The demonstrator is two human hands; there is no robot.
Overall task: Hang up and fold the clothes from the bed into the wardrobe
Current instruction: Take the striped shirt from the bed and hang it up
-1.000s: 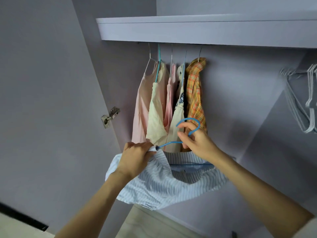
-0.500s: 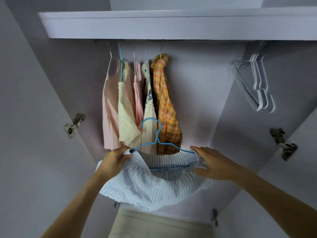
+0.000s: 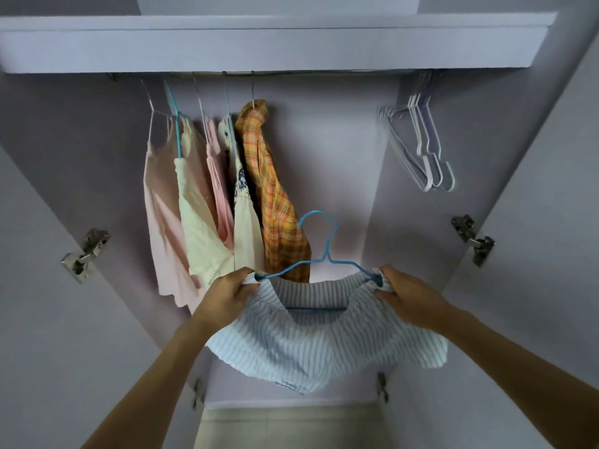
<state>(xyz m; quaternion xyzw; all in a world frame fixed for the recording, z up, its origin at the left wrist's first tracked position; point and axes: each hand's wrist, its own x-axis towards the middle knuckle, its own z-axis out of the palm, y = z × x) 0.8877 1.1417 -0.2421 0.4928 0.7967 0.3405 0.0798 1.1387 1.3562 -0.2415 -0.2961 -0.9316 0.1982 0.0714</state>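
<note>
Fingers of both hands — left hand [image 3: 227, 294], right hand [image 3: 410, 294] — pinching striped garment [image 3: 317, 348] on blue hanger [image 3: 319, 251].

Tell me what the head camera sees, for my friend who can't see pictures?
Two hands, left hand and right hand, hold a striped garment on a blue hanger inside a wardrobe. Five tops hang behind, empty hangers right.

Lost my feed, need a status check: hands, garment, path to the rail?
Left hand and right hand grip blue-striped white garment at ends of blue wire hanger. Not yet hooked. Rail gap right of orange plaid shirt open.
</note>
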